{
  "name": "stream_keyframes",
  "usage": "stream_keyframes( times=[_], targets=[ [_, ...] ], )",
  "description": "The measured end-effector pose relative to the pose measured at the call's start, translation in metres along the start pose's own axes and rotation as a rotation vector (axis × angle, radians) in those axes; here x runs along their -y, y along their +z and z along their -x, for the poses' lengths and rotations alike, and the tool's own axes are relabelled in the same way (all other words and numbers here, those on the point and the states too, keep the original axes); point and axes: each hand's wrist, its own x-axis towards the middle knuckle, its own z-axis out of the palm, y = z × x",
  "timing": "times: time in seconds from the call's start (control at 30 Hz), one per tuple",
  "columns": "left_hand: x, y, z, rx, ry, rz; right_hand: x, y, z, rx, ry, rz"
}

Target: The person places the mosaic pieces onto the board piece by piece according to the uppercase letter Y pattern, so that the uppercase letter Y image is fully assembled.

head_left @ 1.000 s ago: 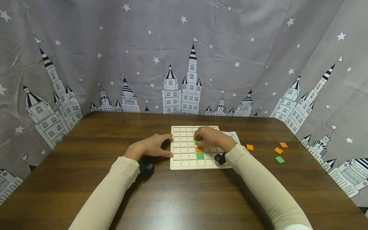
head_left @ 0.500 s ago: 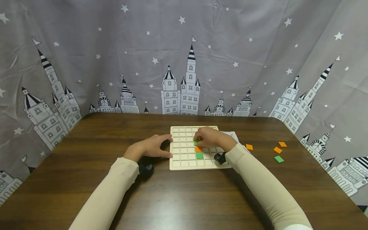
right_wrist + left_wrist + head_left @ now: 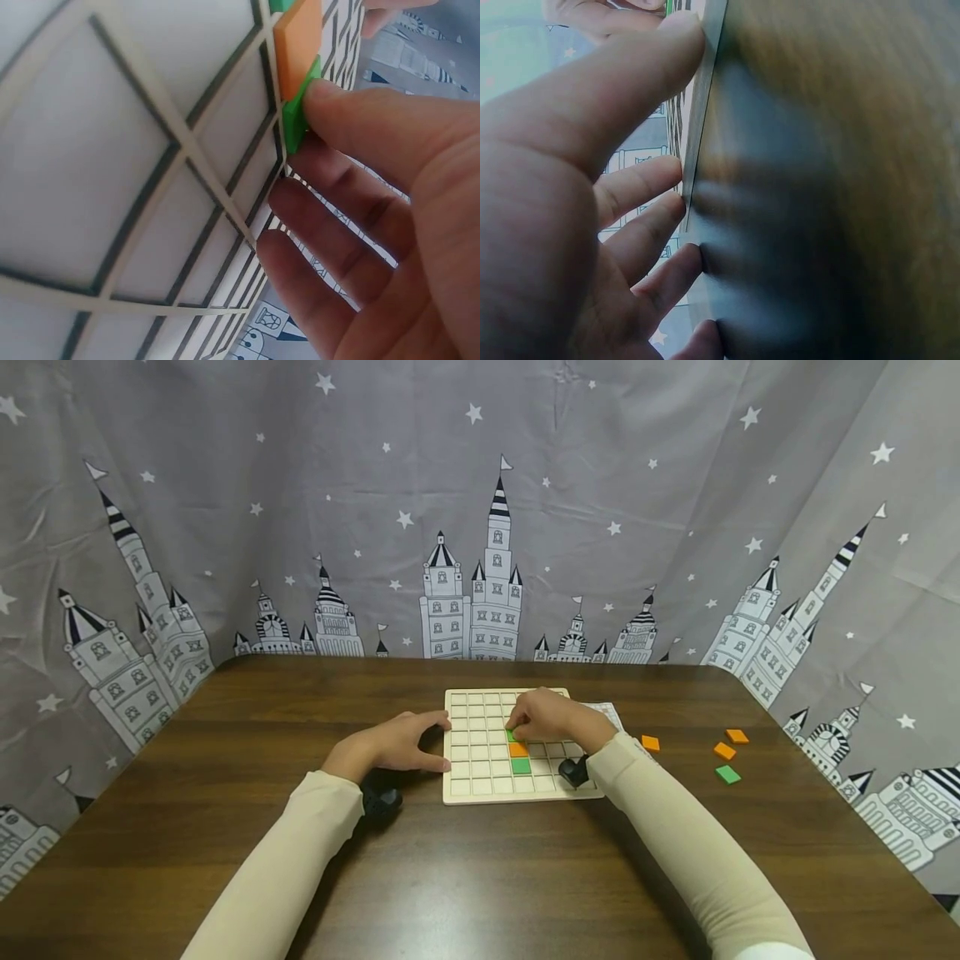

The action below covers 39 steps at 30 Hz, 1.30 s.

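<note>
A light wooden grid board [image 3: 480, 787] lies on the table. One green tile [image 3: 521, 766] and an orange tile [image 3: 518, 750] sit in a column of its cells. Just beyond the orange one, my right hand [image 3: 553, 720] pinches another green tile [image 3: 298, 116] between thumb and forefinger, tilted against the board in the right wrist view. The far part of that column is hidden behind the hand. At the board's left edge, my left hand [image 3: 397, 743] is spread, its thumb and fingertips touching the rim [image 3: 699, 112].
Loose orange tiles [image 3: 650, 743] and a green tile [image 3: 727, 774] lie on the brown table [image 3: 450, 877] to the right. A printed grid sheet [image 3: 604, 713] is partly under the board and right forearm. A grey castle-print curtain [image 3: 480, 527] hangs behind the table.
My right hand has shifted the pinched green tile slightly nearer the orange tile. The left hand stays at the board's edge, and the head view has shifted a little.
</note>
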Motion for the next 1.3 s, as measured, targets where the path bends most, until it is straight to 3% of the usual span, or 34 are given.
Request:
stream_keyframes(
  times=[0.37, 0.73, 0.87, 1.07, 1.2, 1.3],
  targets=[
    [0.001, -0.007, -0.002, -0.015, 0.011, -0.012, 0.006, -0.006, -0.007, 0.027, 0.035, 0.048],
    [-0.001, -0.005, -0.003, -0.012, 0.016, -0.014, 0.008, -0.007, -0.002, 0.029, 0.084, 0.027],
    [-0.002, -0.002, -0.002, 0.005, -0.004, -0.006, 0.007, -0.005, 0.003, 0.032, 0.066, 0.019],
    [-0.001, 0.002, -0.002, 0.009, 0.003, -0.006, -0.002, -0.008, 0.025, -0.064, 0.054, 0.069],
    [0.0, 0.002, -0.004, -0.001, 0.014, -0.006, -0.019, -0.018, 0.052, -0.122, 0.114, 0.125],
    [0.001, 0.003, -0.006, -0.005, 0.03, -0.001, -0.033, -0.027, 0.079, -0.137, 0.218, 0.151]
  ],
)
